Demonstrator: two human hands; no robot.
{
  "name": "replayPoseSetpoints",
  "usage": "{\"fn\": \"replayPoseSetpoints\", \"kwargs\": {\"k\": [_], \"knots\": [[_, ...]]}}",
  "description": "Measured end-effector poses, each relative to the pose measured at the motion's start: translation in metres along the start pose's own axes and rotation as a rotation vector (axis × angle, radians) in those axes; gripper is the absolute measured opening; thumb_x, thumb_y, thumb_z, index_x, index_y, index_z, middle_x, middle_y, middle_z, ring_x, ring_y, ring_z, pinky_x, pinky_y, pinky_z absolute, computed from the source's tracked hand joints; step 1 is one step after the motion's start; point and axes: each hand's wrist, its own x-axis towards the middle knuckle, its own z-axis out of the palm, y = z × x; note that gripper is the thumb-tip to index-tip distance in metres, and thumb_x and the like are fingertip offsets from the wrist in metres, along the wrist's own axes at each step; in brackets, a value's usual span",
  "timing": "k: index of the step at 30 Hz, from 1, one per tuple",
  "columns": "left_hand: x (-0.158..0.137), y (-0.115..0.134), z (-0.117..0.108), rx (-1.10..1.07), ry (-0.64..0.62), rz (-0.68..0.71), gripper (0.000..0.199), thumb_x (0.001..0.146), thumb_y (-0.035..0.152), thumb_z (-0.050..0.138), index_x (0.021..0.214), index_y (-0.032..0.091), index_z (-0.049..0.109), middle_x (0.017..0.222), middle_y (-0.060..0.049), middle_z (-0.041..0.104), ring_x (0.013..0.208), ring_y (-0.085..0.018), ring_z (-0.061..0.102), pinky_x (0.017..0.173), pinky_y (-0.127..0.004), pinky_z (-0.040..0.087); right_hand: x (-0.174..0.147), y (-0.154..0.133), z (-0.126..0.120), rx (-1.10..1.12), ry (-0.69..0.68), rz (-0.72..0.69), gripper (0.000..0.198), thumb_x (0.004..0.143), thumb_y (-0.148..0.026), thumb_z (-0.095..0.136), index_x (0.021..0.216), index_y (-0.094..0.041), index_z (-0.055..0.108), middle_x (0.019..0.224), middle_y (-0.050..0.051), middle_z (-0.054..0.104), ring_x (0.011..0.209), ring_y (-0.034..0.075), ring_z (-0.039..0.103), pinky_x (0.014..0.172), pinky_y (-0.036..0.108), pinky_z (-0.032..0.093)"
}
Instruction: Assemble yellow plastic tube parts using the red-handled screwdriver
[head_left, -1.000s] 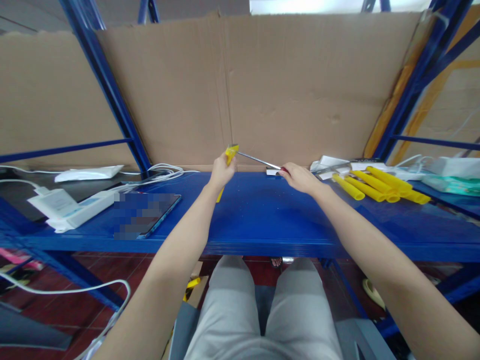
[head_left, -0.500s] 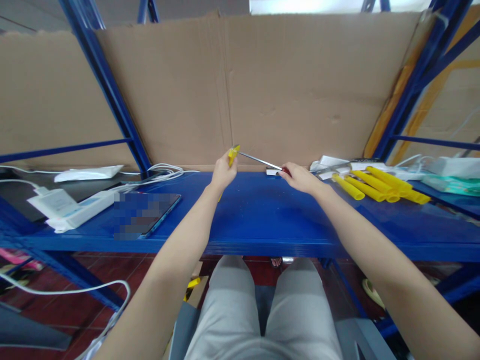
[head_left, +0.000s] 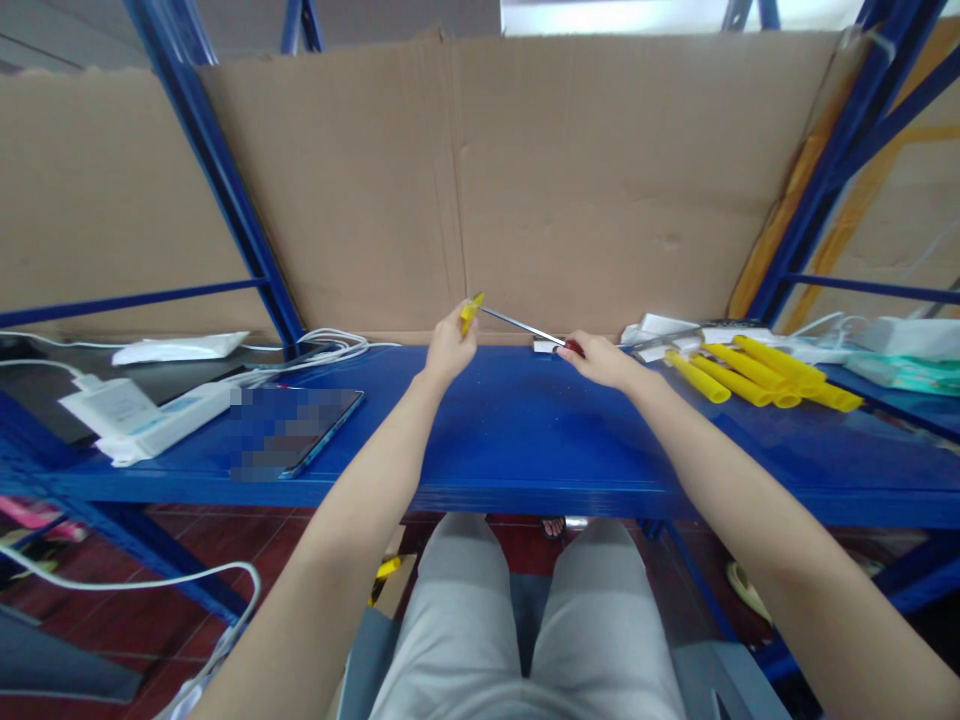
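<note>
My left hand [head_left: 452, 345] is closed around a yellow tube [head_left: 471, 312], whose upper end shows above the fingers. My right hand [head_left: 596, 358] grips the red handle of a screwdriver [head_left: 525, 326] with a long metal shaft. The shaft slopes up to the left, and its tip is close to the top of the yellow tube; whether it touches cannot be made out. Both hands are held over the far part of the blue shelf [head_left: 540, 430]. Most of the held tube is hidden by my left hand.
Several yellow tubes [head_left: 750, 374] lie in a pile at the right. A phone-like device [head_left: 330, 425], a white power strip [head_left: 176, 422] and coiled white cables [head_left: 337, 345] are at the left. A cardboard panel [head_left: 570, 180] stands behind the shelf between blue posts.
The lower end of the yellow tube, seen below my left wrist before, is now hidden as the tube has tilted slightly. My right hand has hardly moved and still holds the screwdriver.
</note>
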Motion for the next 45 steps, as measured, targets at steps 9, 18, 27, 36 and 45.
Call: {"fn": "replayPoseSetpoints", "kwargs": {"k": [9,18,27,36,45], "knots": [[0.0,-0.004,0.002,0.007,0.018,0.014,0.029,0.087,0.024,0.047,0.112,0.014,0.057,0.1,-0.01,0.068,0.099,-0.023,0.062,0.089,-0.033,0.047,0.0,0.004,0.002,-0.013,0.071,-0.011,0.022,0.085,-0.04,0.052,0.09,-0.019,0.058,0.084,0.008,0.067,0.076,0.021,0.061,0.064,0.027,0.039],[0.001,-0.001,0.0,0.036,0.05,-0.005,0.027,0.086,0.019,0.047,0.11,0.015,0.057,0.098,-0.01,0.068,0.097,-0.024,0.063,0.086,-0.033,0.048,0.0,-0.003,0.0,0.074,0.013,-0.027,0.024,0.091,-0.032,0.04,0.097,-0.015,0.056,0.094,0.013,0.068,0.084,0.022,0.062,0.071,0.029,0.041],[0.001,0.0,-0.001,0.049,0.049,0.015,0.027,0.086,0.019,0.046,0.11,0.014,0.058,0.1,-0.01,0.068,0.096,-0.023,0.063,0.085,-0.032,0.049,0.0,0.001,0.001,0.05,0.056,0.003,0.023,0.085,-0.032,0.053,0.102,-0.016,0.052,0.084,0.008,0.067,0.075,0.021,0.062,0.063,0.027,0.04],[0.001,-0.003,0.001,0.055,0.06,0.038,0.03,0.09,0.025,0.042,0.114,0.012,0.055,0.105,-0.013,0.067,0.102,-0.025,0.063,0.089,-0.035,0.048,-0.002,-0.004,-0.005,-0.054,0.025,-0.068,0.02,0.09,-0.031,0.044,0.095,-0.015,0.056,0.097,0.015,0.066,0.087,0.024,0.062,0.071,0.029,0.041],[-0.002,0.001,0.004,0.025,-0.002,0.04,0.033,0.092,0.029,0.041,0.118,0.011,0.053,0.111,-0.015,0.065,0.105,-0.026,0.061,0.091,-0.038,0.047,-0.004,0.005,-0.009,-0.081,0.033,0.052,0.027,0.09,-0.035,0.046,0.108,-0.015,0.05,0.098,0.014,0.067,0.088,0.026,0.063,0.07,0.031,0.042]]}}
